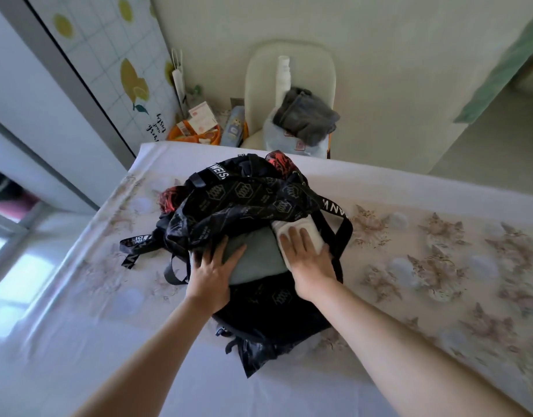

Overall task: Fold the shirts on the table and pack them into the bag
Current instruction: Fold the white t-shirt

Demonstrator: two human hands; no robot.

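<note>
A black patterned bag [244, 200] with lettered straps lies open in the middle of the table [440, 236]. In its mouth sit a folded grey-green shirt [259, 254] and a folded white shirt [301, 230] side by side. My left hand [214, 266] rests flat on the left edge of the grey-green shirt, fingers spread under the bag's flap. My right hand [307, 254] presses flat on the white shirt with straight fingers. The deeper parts of both shirts are hidden by the bag's upper flap.
A floral cloth covers the table. Behind the far edge stands a white chair [289, 85] holding a dark grey garment [306, 115] and a plastic bag. An orange tray [196, 130] with small boxes sits at the back left. A window is on the left.
</note>
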